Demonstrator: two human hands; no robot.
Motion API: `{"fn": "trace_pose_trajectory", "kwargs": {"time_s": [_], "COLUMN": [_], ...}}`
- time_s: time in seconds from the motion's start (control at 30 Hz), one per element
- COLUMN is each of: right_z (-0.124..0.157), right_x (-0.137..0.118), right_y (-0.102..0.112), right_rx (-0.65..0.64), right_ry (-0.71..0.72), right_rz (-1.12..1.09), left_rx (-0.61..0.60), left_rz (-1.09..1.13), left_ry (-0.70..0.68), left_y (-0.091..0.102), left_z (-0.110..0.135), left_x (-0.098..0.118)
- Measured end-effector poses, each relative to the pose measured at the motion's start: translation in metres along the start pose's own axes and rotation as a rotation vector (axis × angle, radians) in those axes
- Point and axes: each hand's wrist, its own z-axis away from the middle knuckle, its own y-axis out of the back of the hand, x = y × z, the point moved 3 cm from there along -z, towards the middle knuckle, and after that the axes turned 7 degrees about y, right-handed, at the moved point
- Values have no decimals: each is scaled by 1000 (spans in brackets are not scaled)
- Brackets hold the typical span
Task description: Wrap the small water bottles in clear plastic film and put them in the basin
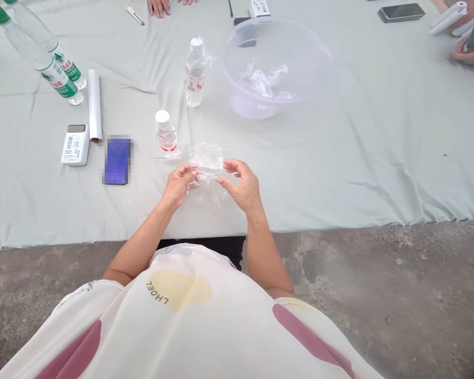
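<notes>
My left hand (179, 183) and my right hand (240, 184) hold a crumpled sheet of clear plastic film (207, 160) between them, just above the front part of the cloth-covered table (379, 137). Both hands pinch the film with thumb and fingers. Just beyond my left hand stands a small bottle with a white cap (166, 134). Farther back stands a taller clear bottle (195, 73) with plastic film wrapped over its top.
A clear plastic bowl (276, 66) holding crumpled film sits at the back centre. At the left are two green-capped bottles (49, 60), a roll of film (95, 105), a white device (75, 145) and a blue card (117, 159). Other people's hands (159, 6) and a phone (402, 11) are at the far edge.
</notes>
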Motion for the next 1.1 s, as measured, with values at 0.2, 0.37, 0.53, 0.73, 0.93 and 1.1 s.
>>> {"fn": "trace_pose_trajectory", "kwargs": {"time_s": [0.2,0.37,0.53,0.73,0.93,1.1], "right_z": [2,12,43,43,17,13], "right_x": [9,46,67,21,12,47], "right_y": [-10,36,80,68,-11,19], "right_rx": [-76,212,231,355,-222,-453], "right_ry": [-4,-293,-468,-137,195,7], "right_rz": [138,109,308,433,373,665], "left_rx": [-6,152,227,320,-310,-202], "left_rz": [53,-14,-208,-826,-1519,-1779], "left_ry": [30,41,14,-593,-564,-253], "left_y": [14,53,89,49,-19,14], "left_z": [-2,7,34,63,29,12], "left_x": [-8,-10,-9,23,-5,-18]}}
